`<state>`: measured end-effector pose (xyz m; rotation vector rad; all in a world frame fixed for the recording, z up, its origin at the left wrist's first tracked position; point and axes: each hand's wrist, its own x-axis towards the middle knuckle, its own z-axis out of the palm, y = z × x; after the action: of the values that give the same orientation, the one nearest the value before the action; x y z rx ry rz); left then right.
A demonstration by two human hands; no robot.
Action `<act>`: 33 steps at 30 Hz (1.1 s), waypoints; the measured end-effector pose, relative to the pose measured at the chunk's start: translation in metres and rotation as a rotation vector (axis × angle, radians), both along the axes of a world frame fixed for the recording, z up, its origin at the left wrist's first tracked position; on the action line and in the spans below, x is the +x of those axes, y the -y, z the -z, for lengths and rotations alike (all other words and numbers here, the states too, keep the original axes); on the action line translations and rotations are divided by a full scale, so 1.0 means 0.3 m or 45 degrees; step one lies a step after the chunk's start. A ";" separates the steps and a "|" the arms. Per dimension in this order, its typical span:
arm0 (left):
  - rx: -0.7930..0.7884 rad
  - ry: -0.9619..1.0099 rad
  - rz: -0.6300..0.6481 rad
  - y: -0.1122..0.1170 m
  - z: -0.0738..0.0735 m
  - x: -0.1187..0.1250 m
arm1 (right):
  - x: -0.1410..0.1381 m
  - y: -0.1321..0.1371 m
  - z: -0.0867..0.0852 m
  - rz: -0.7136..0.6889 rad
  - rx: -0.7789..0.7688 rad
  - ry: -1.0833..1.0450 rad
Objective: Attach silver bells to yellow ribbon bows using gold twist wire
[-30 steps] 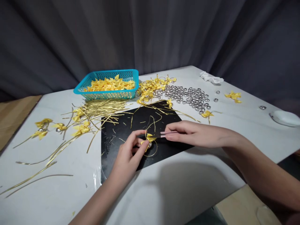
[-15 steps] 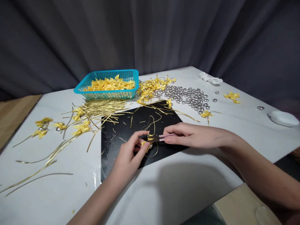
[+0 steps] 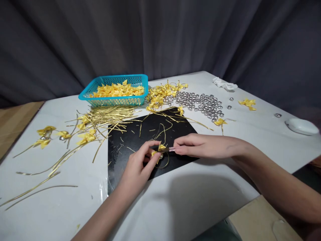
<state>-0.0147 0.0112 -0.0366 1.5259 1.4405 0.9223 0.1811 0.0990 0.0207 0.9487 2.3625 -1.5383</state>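
My left hand [image 3: 138, 165] pinches a small yellow ribbon bow [image 3: 158, 149] with a silver bead and a looped gold wire over a black mat [image 3: 130, 137]. My right hand [image 3: 200, 146] is closed on pink-tipped tweezers [image 3: 168, 149] whose tip meets the bow. Both hands rest low on the mat's near edge.
A teal basket [image 3: 114, 91] of yellow bows stands at the back. In front of it lie a bundle of gold wires [image 3: 107, 115], loose bows [image 3: 47, 135] at left, a spread of silver beads [image 3: 200, 102], a crumpled tissue [image 3: 224, 84] and a white dish [image 3: 301, 126].
My right hand has slid slightly left, bringing the tweezers closer onto the bow. My left hand has kept its pinch almost in place.
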 end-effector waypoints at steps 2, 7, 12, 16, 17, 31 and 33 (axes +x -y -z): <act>0.000 -0.002 -0.001 -0.001 0.000 0.000 | -0.001 0.000 0.002 0.002 -0.026 0.005; -0.003 0.003 -0.006 -0.001 -0.003 0.000 | 0.000 0.001 0.013 0.012 -0.077 0.014; -0.015 0.018 -0.021 0.000 -0.003 0.000 | 0.002 -0.001 0.016 0.035 -0.084 0.020; -0.031 0.032 -0.013 -0.003 -0.002 0.000 | 0.002 -0.002 0.010 0.046 -0.073 0.006; -0.033 0.035 -0.008 -0.004 -0.002 0.001 | 0.002 -0.002 0.008 0.053 -0.072 0.006; -0.039 0.043 0.004 -0.001 -0.005 0.004 | 0.011 -0.007 0.024 0.095 -0.264 -0.059; -0.045 0.035 0.006 -0.002 -0.003 0.004 | 0.010 -0.006 0.026 0.098 -0.276 -0.072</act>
<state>-0.0134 0.0116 -0.0356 1.4849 1.4254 0.9075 0.1840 0.1010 0.0130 0.9674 2.1609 -1.8289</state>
